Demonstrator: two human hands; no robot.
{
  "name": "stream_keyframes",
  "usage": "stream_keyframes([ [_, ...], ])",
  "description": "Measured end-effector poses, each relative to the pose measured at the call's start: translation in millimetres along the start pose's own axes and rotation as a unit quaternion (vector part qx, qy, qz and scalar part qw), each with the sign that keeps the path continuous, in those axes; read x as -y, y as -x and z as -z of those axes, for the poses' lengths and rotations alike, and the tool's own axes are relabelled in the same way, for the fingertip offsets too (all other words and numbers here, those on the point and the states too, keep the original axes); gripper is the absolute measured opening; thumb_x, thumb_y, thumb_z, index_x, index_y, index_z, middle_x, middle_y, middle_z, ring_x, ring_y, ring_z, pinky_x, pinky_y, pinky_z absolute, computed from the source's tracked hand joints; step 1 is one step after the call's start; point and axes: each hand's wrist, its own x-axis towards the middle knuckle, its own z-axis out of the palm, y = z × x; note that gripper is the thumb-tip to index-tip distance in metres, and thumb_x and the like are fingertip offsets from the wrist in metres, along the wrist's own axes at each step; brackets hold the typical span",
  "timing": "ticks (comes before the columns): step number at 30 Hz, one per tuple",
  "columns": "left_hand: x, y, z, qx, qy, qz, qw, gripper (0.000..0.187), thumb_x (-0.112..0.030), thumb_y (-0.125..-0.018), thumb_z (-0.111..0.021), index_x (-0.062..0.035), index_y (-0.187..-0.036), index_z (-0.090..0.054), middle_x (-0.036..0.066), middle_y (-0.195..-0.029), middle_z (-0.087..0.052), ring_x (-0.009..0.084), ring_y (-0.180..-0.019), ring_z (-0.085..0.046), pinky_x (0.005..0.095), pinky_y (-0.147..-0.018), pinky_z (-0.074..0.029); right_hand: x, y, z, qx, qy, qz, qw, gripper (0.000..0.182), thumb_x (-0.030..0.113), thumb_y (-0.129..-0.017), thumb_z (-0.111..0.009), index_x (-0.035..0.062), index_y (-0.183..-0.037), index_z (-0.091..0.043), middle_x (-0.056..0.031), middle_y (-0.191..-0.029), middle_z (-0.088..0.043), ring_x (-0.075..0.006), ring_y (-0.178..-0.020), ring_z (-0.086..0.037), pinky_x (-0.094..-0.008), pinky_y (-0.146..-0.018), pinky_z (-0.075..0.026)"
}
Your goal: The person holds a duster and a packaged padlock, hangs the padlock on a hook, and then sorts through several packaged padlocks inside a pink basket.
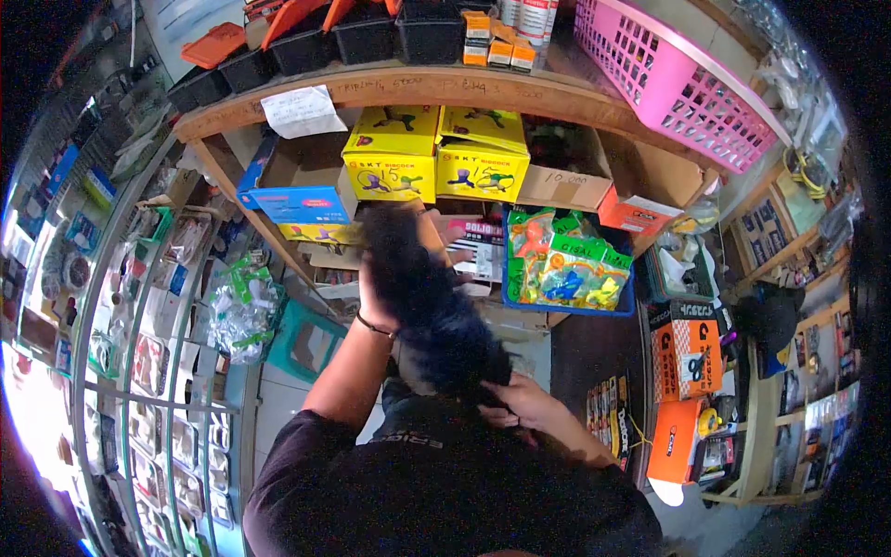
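My right hand (524, 404) is closed around the lower end of a dark, fluffy duster (432, 316), close to my shirt. The duster is blurred and slants up to the left, across my left hand (370, 292). That hand is raised before the shelf, with a dark band at the wrist. Its fingertips show past the duster, beside a brown-orange box (429, 232) that it appears to grip. Much of the box and palm is hidden. Just behind are two yellow boxes (390, 153) and a blue tray (568, 308) of green-labelled packets.
A wooden shelf (408, 88) crosses above my hands, bearing black bins (367, 42) and a pink basket (715, 121). Glass display shelving (135, 408) stands on the left. Orange boxes (673, 441) are stacked on the right, and a green stool (306, 348) is low on the left.
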Motion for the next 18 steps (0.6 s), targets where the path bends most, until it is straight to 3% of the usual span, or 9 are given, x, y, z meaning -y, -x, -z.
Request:
stream_keyframes([
  [3,-8.1,-2.7,-14.2,-0.063,0.068,-0.009,0.996,0.062,-0.055,-0.082,-0.028,-0.0096,-0.124,-0.035,0.013,-0.123,-0.04,0.0275,-0.112,-0.039,0.0435,-0.094,-0.03,9.3,1.7,-1.4,-0.037,0.08,-0.012,0.996,0.023,0.022,-0.089,-0.036,0.002,-0.096,-0.044,-0.0007,-0.049,-0.035,-0.0067,-0.036,-0.03,-0.0181,-0.03,-0.021],
  [5,-10.8,-4.4,-18.2,-0.144,0.035,-0.028,0.989,0.065,-0.058,-0.081,-0.028,-0.0112,-0.125,-0.034,0.011,-0.124,-0.04,0.0275,-0.112,-0.04,0.0415,-0.093,-0.032,17.3,0.2,11.0,0.112,-0.047,0.066,0.99,0.017,0.021,-0.09,-0.036,0.0049,-0.089,-0.043,-0.0014,-0.049,-0.035,-0.0068,-0.037,-0.03,-0.0187,-0.031,-0.021],
  [6,-11.2,-5.9,-16.1,-0.145,0.036,-0.031,0.988,0.065,-0.058,-0.081,-0.028,-0.0112,-0.125,-0.034,0.011,-0.124,-0.04,0.0275,-0.112,-0.04,0.0415,-0.093,-0.032,15.0,-1.5,11.7,0.111,-0.045,0.064,0.991,0.017,0.021,-0.09,-0.036,0.0049,-0.089,-0.043,-0.0014,-0.049,-0.035,-0.0068,-0.037,-0.03,-0.0187,-0.031,-0.021],
  [8,-11.4,-8.3,-11.5,-0.092,0.019,-0.037,0.995,0.064,-0.057,-0.081,-0.029,-0.0111,-0.125,-0.033,0.01,-0.124,-0.04,0.029,-0.111,-0.041,0.0441,-0.092,-0.032,1.4,-5.5,7.5,0.026,0.007,0.016,1.0,0.013,0.02,-0.088,-0.042,0.0085,-0.091,-0.047,-0.0035,-0.057,-0.047,-0.0068,-0.036,-0.031,-0.0201,-0.03,-0.021],
  [9,-8.1,-7.1,-2.5,0.022,0.014,-0.035,0.999,0.063,-0.055,-0.081,-0.032,-0.0113,-0.126,-0.032,0.01,-0.125,-0.038,0.0309,-0.111,-0.04,0.0484,-0.091,-0.032,-0.6,-5.6,3.4,-0.013,0.05,-0.005,0.999,0.015,0.019,-0.089,-0.039,0.0066,-0.091,-0.046,-0.0031,-0.054,-0.045,-0.0072,-0.035,-0.03,-0.0206,-0.03,-0.022],
  [10,-7.6,-7.1,6.8,0.015,-0.023,0.007,1.0,0.063,-0.055,-0.081,-0.033,-0.0106,-0.126,-0.03,0.01,-0.126,-0.037,0.0321,-0.111,-0.039,0.0511,-0.09,-0.031,1.1,-3.6,2.5,-0.013,0.045,-0.004,0.999,0.015,0.019,-0.089,-0.039,0.0066,-0.091,-0.046,-0.0031,-0.054,-0.045,-0.0072,-0.035,-0.03,-0.0206,-0.03,-0.022],
  [14,-7.5,-13.4,-16.9,-0.15,0.051,-0.049,0.986,0.066,-0.056,-0.08,-0.031,-0.0093,-0.126,-0.03,0.01,-0.126,-0.038,0.0321,-0.113,-0.038,0.0513,-0.093,-0.027,13.2,-4.4,20.1,0.069,-0.005,0.045,0.997,0.023,0.02,-0.09,-0.032,0.002,-0.086,-0.045,-0.002,-0.049,-0.036,-0.0081,-0.036,-0.032,-0.0206,-0.031,-0.024],
  [16,-5.0,-12.0,-9.6,-0.142,0.013,-0.061,0.988,0.066,-0.056,-0.081,-0.03,-0.0089,-0.127,-0.03,0.01,-0.126,-0.038,0.0308,-0.115,-0.037,0.0488,-0.095,-0.026,9.7,-3.8,10.1,0.041,-0.02,0.05,0.998,0.023,0.02,-0.09,-0.033,0.0008,-0.089,-0.046,-0.0015,-0.048,-0.037,-0.0083,-0.036,-0.033,-0.0205,-0.031,-0.024],
  [18,-4.5,-11.3,1.0,0.069,0.095,-0.038,0.992,0.059,-0.051,-0.084,-0.031,-0.0084,-0.125,-0.033,0.011,-0.126,-0.038,0.0293,-0.111,-0.041,0.0433,-0.095,-0.029,9.4,-0.9,-3.6,-0.039,0.017,0.006,0.999,0.018,0.018,-0.089,-0.035,0.0053,-0.087,-0.048,-0.001,-0.048,-0.037,-0.008,-0.034,-0.03,-0.0221,-0.03,-0.022],
])
